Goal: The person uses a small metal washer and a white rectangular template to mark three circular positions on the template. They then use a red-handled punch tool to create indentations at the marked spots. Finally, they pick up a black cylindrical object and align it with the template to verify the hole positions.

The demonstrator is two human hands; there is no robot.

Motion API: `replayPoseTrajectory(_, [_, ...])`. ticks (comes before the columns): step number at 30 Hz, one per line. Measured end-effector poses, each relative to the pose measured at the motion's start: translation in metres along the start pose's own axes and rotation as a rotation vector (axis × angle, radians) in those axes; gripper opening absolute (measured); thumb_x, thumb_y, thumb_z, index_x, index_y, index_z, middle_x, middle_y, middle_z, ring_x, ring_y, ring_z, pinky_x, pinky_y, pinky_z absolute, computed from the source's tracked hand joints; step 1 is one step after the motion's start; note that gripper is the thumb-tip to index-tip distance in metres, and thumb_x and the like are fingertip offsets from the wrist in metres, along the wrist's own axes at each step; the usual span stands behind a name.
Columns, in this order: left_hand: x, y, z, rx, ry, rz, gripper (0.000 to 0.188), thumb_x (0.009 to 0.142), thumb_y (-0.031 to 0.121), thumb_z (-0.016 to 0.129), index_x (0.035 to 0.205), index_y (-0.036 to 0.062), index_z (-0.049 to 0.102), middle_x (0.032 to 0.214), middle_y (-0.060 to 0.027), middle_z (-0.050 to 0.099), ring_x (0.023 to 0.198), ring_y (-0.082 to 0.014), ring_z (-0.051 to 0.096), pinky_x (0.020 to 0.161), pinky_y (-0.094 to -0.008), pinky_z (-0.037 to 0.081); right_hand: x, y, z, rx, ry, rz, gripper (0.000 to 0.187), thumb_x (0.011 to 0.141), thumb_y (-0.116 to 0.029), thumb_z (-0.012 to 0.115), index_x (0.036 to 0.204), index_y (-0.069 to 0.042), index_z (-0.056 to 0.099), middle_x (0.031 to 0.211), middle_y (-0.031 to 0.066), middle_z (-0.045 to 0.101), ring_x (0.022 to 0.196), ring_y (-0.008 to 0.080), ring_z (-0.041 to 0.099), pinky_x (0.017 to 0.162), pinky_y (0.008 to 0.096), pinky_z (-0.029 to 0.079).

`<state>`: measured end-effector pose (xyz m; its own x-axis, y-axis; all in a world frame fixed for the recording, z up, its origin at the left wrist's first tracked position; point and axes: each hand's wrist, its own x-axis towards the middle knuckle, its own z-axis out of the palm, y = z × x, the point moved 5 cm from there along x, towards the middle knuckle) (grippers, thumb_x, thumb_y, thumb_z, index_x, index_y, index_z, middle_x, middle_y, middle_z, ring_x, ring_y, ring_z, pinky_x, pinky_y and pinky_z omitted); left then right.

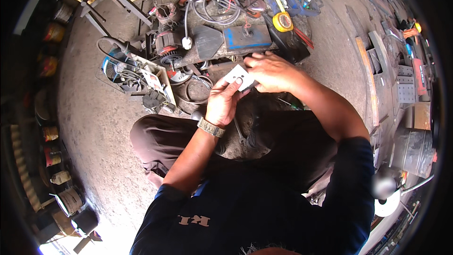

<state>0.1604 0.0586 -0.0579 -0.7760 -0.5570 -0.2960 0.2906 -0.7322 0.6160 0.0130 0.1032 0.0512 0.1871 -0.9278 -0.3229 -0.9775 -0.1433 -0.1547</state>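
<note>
My left hand (223, 102), with a watch on its wrist, grips a small white plate-like piece (235, 73) with dark holes or spots, its thumb lying on the face. Against the right side of that piece is my right hand (269, 72). Its fingers are curled and closed, and what they pinch is hidden. Just beyond the hands lie a dark metal plate with blue marks (247, 36) and a dark grey flat plate (207, 41). A white plug (187, 42) on a grey cable rests beside the grey plate.
A yellow tape measure (282, 21) lies near a blue tray (302, 0). Left of the plates sit a red-and-black motor (168, 41) and an opened device with wires (153, 81). A wrench (239, 132) is between my legs. Metal pieces (406, 87) line the right side.
</note>
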Motion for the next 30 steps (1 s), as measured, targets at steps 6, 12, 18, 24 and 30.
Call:
replayPoseTrajectory(6, [0.0, 0.005, -0.006, -0.1, 0.012, -0.063, 0.034, 0.103, 0.018, 0.071, 0.136, 0.0142, 0.064, 0.126, -0.0058, 0.07, 0.118, -0.023, 0.067, 0.093, -0.0474, 0.06, -0.002, 0.005, -0.009, 0.161, -0.031, 0.113, 0.067, 0.076, -0.015, 0.084, 0.139, -0.011, 0.06, 0.134, 0.0149, 0.063, 0.127, 0.039, 0.063, 0.108, 0.0497, 0.051])
replayPoseTrajectory(12, [-0.006, 0.014, -0.005, -0.336, -0.003, -0.208, 0.039, 0.103, 0.022, 0.068, 0.14, 0.0157, 0.055, 0.136, -0.006, 0.063, 0.123, -0.0266, 0.064, 0.095, -0.0499, 0.059, -0.024, 0.027, -0.045, 0.607, 0.19, -0.215, 0.06, 0.076, -0.003, 0.079, 0.135, -0.008, 0.066, 0.131, 0.013, 0.064, 0.12, 0.0321, 0.066, 0.103, 0.0419, 0.053])
replayPoseTrajectory(18, [0.012, 0.049, -0.03, -0.33, 0.216, 0.057, 0.028, 0.099, 0.021, 0.073, 0.125, 0.0158, 0.064, 0.127, -0.0024, 0.068, 0.126, -0.028, 0.061, 0.111, -0.0632, 0.045, -0.04, 0.081, -0.052, 0.713, 0.427, 0.276, 0.034, 0.097, -0.029, 0.077, 0.121, -0.006, 0.071, 0.09, 0.0029, 0.071, 0.078, 0.0111, 0.066, 0.072, 0.034, 0.054])
replayPoseTrajectory(24, [0.019, 0.018, -0.057, -0.336, 0.243, 0.042, 0.027, 0.101, 0.018, 0.071, 0.127, 0.0159, 0.063, 0.116, -0.0029, 0.071, 0.102, -0.0234, 0.069, 0.089, -0.041, 0.057, -0.031, 0.148, -0.049, 0.278, 0.539, 0.904, 0.074, 0.092, -0.07, 0.065, 0.132, -0.009, 0.071, 0.12, 0.0176, 0.077, 0.116, 0.0365, 0.072, 0.101, 0.0485, 0.055])
replayPoseTrajectory(30, [0.006, 0.019, -0.046, -0.218, 0.247, 0.049, 0.023, 0.103, 0.013, 0.067, 0.126, 0.0126, 0.065, 0.11, -0.0035, 0.073, 0.092, -0.0223, 0.071, 0.083, -0.0376, 0.059, 0.004, 0.144, -0.062, 0.119, 0.466, 0.928, 0.078, 0.094, -0.073, 0.061, 0.133, -0.006, 0.07, 0.125, 0.0191, 0.075, 0.121, 0.0375, 0.07, 0.105, 0.0502, 0.054])
